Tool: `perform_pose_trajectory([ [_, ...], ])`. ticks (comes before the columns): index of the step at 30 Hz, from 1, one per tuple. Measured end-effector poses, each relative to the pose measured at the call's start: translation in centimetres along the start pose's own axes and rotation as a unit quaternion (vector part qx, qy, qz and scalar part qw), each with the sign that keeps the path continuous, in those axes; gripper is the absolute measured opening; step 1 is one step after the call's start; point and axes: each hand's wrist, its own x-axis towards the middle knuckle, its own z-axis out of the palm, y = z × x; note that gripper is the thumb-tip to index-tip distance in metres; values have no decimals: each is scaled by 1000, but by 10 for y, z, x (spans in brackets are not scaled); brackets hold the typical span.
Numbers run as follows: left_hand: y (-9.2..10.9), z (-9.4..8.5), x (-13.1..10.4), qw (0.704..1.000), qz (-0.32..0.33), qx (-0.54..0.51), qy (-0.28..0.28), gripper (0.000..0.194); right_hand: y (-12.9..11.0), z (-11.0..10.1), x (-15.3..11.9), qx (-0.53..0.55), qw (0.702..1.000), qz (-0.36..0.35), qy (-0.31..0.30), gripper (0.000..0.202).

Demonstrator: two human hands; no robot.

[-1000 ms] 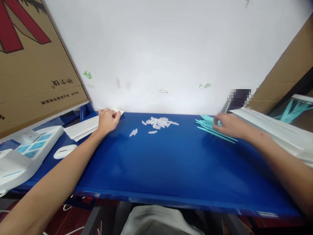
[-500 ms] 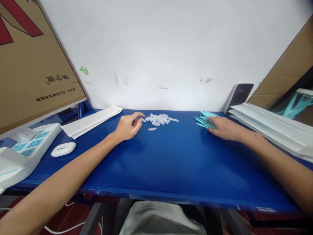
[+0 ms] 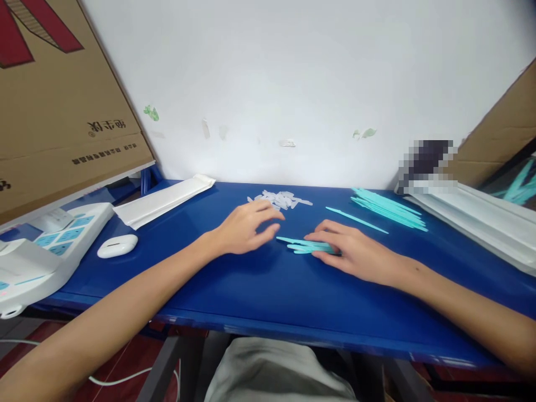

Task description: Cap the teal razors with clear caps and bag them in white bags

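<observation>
My right hand (image 3: 347,248) grips several thin turquoise sticks (image 3: 299,245) low over the front middle of the blue table, their tips pointing left. To their left, my left hand (image 3: 251,226) hovers with its fingers apart and holds nothing. Just behind it lies a heap of small whitish translucent plastic pieces (image 3: 287,199), partly hidden by the fingers. A larger bundle of the same turquoise sticks (image 3: 387,209) rests at the back right. One loose turquoise stick (image 3: 355,219) lies between that bundle and my right hand.
On the left of the blue table (image 3: 251,296) are a folded white sleeve (image 3: 167,200), a white earbud case (image 3: 117,246) and a white power strip (image 3: 90,215). A cardboard box (image 3: 62,111) leans behind them. White folded packaging (image 3: 481,218) stands along the right. A white wall closes the back.
My right hand has brought several sticks from the back right bundle toward the middle, leaving one stick loose on the way. My left hand has moved right and nearer, its fingers opening.
</observation>
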Motion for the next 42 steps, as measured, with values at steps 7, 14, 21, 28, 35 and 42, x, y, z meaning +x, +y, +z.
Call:
perform_pose_trajectory([
  [7, 47, 22, 3, 989, 12, 8, -144, 62, 83, -33, -13, -207, 942, 252, 81, 46],
  [14, 40, 25, 1, 975, 35, -60, -213, 50, 114, -22, -25, -172, 973, 154, -14, 41],
  [21, 38, 17, 0, 974, 65, -35, -215, 41, 67, -12, -8, -80, 995, 63, -18, 47],
  [28, 35, 21, -4, 982, 61, -37, -177, 44, 33, -5, -1, 48, 999, 7, 9, 40],
  [35, 32, 17, -3, 984, 52, -24, -169, 38, 22, -7, -2, 136, 987, 67, 53, 36],
  [42, 24, 11, -4, 984, 41, 0, -171, 47, 43, -16, -8, 37, 999, 32, -12, 48],
])
